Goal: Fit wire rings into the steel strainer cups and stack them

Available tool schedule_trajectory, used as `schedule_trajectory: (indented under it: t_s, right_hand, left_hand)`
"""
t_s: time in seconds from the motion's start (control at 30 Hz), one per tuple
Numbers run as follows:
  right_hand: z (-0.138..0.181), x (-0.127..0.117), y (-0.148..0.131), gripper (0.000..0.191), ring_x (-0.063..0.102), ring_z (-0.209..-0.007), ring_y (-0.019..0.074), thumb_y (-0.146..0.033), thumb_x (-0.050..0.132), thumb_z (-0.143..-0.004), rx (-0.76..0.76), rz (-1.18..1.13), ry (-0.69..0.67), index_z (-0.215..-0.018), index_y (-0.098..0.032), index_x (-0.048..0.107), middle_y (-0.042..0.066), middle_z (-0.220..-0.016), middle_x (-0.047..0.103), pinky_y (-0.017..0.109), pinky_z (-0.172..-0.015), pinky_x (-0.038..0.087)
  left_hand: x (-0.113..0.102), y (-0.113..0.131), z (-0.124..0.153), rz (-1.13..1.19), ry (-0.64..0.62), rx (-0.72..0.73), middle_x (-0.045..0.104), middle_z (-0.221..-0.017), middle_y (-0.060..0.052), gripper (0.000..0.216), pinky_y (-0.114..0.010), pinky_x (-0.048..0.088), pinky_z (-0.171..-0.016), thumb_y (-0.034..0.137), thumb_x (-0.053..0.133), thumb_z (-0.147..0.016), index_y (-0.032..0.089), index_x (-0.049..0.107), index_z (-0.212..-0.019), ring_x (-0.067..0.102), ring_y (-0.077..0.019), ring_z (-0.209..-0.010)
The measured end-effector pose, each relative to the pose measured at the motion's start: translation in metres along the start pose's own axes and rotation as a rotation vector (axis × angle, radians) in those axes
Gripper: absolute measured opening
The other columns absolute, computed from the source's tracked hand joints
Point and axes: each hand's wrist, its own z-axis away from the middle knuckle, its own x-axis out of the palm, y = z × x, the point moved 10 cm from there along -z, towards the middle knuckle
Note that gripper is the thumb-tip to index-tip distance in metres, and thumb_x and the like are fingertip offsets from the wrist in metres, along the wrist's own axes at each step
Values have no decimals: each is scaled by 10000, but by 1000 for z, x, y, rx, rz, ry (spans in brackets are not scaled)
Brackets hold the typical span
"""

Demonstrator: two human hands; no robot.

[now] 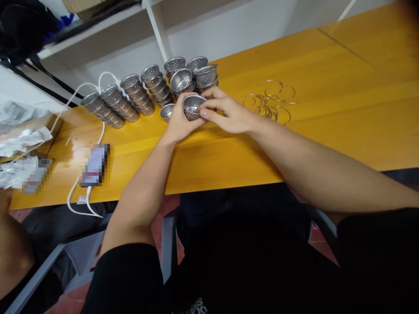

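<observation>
My left hand (pixel 178 124) cups a small perforated metal cup (pixel 193 105) from below and behind, just above the yellow table (pixel 229 148). My right hand (pixel 225 111) pinches the same cup at its right rim, thumb and fingers closed on it. A second cup (pixel 166 111) lies on the table just left of my left hand. Behind both hands stand stacked rows of the same metal cups (pixel 144 93). To the right of my right hand lies a loose pile of thin wire rings (pixel 270 102).
A phone (pixel 95 165) with a white cable (pixel 77 192) lies at the table's left front. Crumpled paper (pixel 22 139) sits at the far left. A white shelf frame (pixel 157 30) rises behind the table. Another person's arm (pixel 11 244) shows at the lower left.
</observation>
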Motion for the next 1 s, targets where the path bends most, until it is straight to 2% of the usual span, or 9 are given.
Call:
schedule_trajectory:
  t_s: [0.07,0.17,0.23,0.33,0.43,0.57,0.67,0.8,1.0]
  right_hand:
    - [0,1,-4,656,727,-1527,469,-964,845,-1145,8,-22,1,-1221,-319,933,162,-1480,797,704,-1414,604]
    - [0,-9,-13,670,715,-1537,471,-1002,887,-1089,46,-65,73,-1238,-349,925,164,-1496,791,670,-1318,676]
    - [0,-20,-19,671,711,-1536,462,-1014,898,-1068,62,-82,161,-1282,-378,910,160,-1487,795,622,-1246,716]
    - [2,-35,-21,656,706,-1533,453,-994,893,-1080,99,-58,270,-1378,-410,877,155,-1414,817,581,-1163,739]
    - [3,-44,-15,620,714,-1491,460,-990,862,-1099,103,-44,335,-1337,-417,860,158,-1334,824,594,-1086,743]
    - [3,-49,-1,575,701,-1422,465,-1002,806,-1123,60,-92,351,-1216,-436,850,149,-1215,816,626,-1029,707]
    - [1,-46,10,572,626,-1430,439,-1001,737,-1168,48,-105,296,-1256,-447,847,140,-1163,818,617,-1096,645]
    - [3,-55,13,671,632,-1275,412,-1055,729,-1145,45,-57,396,-1185,-395,839,150,-1248,815,630,-1102,631]
    - [2,-48,16,558,685,-1417,473,-978,837,-1116,130,-96,336,-1157,-422,835,138,-1138,833,672,-1102,688]
  left_hand:
    - [-4,9,-1,-7,1,-10,848,-1499,-98,1085,-644,708,-1348,1111,907,-887,339,658,-1608,893,-358,-1409]
    - [-19,24,-4,-53,4,-62,853,-1510,-101,1074,-652,712,-1351,1129,902,-867,348,689,-1573,889,-380,-1439]
    - [-37,30,-6,-120,47,-104,846,-1505,-106,1059,-679,680,-1394,1124,903,-870,346,700,-1560,861,-406,-1495]
    - [-77,34,-8,-241,195,-122,799,-1525,-101,1007,-708,614,-1474,1118,902,-874,362,725,-1516,787,-426,-1588]
    - [-112,25,-5,-356,300,-154,767,-1503,-90,932,-716,585,-1508,1077,969,-842,376,766,-1421,747,-432,-1607]
    - [-142,-1,4,-398,320,-242,794,-1435,-90,904,-727,589,-1480,1030,1002,-840,338,760,-1368,780,-415,-1507]
    - [-151,-18,10,-377,300,-282,828,-1445,-108,964,-725,617,-1449,1033,1023,-790,321,753,-1381,811,-404,-1445]
    - [-150,-33,14,-342,267,-326,868,-1417,-129,1074,-734,662,-1399,1041,1082,-670,305,747,-1377,843,-405,-1387]
    - [-135,-50,16,-302,162,-403,873,-1452,-175,1079,-755,691,-1360,877,1177,-642,263,753,-1421,871,-425,-1382]
